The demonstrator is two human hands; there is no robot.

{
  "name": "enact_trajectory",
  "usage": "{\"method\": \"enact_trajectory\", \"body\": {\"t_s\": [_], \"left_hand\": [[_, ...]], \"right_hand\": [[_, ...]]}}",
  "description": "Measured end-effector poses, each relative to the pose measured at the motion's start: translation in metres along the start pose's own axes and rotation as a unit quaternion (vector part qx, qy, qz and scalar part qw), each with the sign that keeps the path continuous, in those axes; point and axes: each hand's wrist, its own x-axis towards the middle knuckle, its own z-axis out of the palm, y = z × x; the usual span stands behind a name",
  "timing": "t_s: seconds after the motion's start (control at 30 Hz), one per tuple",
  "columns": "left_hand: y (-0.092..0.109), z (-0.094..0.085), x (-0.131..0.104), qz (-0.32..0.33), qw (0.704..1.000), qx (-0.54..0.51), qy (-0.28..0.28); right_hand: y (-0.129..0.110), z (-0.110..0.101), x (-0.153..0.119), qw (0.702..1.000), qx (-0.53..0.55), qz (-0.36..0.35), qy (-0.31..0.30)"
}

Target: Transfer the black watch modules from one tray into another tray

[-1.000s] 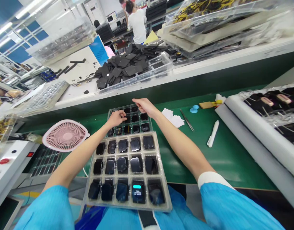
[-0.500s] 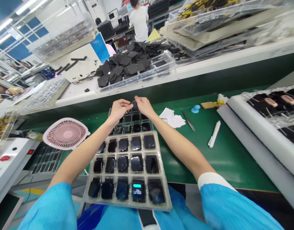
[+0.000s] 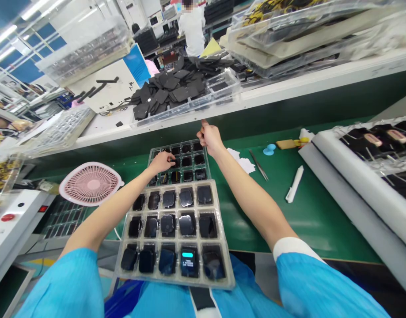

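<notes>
My left hand (image 3: 162, 162) is over the left part of the far clear tray (image 3: 207, 165), fingers pinched on a dark square watch body (image 3: 173, 164) at one of its compartments. My right hand (image 3: 210, 138) is raised beyond that tray's right corner, in front of the shelf edge. Its fingers are curled with the index finger pointing up; whatever they may hold is hidden. Closer to me, a beige tray (image 3: 176, 240) holds rows of dark square watch bodies, and one of them has a lit screen (image 3: 188, 261) with a cyan bar and text.
A pink basket (image 3: 90, 183) is on the left. White paper (image 3: 244, 164), tweezers (image 3: 259, 165), a white pen (image 3: 294, 184) and a blue suction cup (image 3: 269, 149) lie on the green mat. Black pads (image 3: 176, 86) are heaped on the shelf. A grey-white rack (image 3: 348, 194) stands right.
My hands, which were together at a dark piece above the far tray, have parted. The left moved down to the tray; the right went up and right, towards the shelf.
</notes>
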Motion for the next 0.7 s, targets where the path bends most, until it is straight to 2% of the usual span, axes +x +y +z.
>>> {"method": "enact_trajectory", "body": {"t_s": [0.1, 0.27, 0.37, 0.53, 0.63, 0.7], "left_hand": [[0.0, 0.0, -0.01, 0.025, 0.998, 0.049, 0.017], [0.004, -0.004, -0.031, 0.022, 0.995, 0.023, -0.097], [0.009, -0.007, -0.04, 0.02, 0.993, 0.023, -0.116], [0.019, -0.011, -0.046, -0.007, 0.979, 0.106, -0.172], [0.021, -0.01, -0.049, -0.012, 0.976, 0.134, -0.172], [0.021, -0.008, -0.05, 0.008, 0.977, 0.132, -0.168]], "right_hand": [[0.002, 0.002, -0.001, 1.0, -0.009, -0.003, -0.007], [0.005, 0.006, -0.004, 0.998, -0.044, -0.027, -0.024], [0.007, 0.009, -0.006, 0.996, -0.074, -0.029, -0.037], [0.013, 0.01, -0.005, 0.994, -0.097, -0.038, -0.037], [0.015, 0.009, -0.005, 0.991, -0.115, -0.051, -0.039], [0.016, 0.009, -0.005, 0.988, -0.138, -0.063, -0.038]]}}
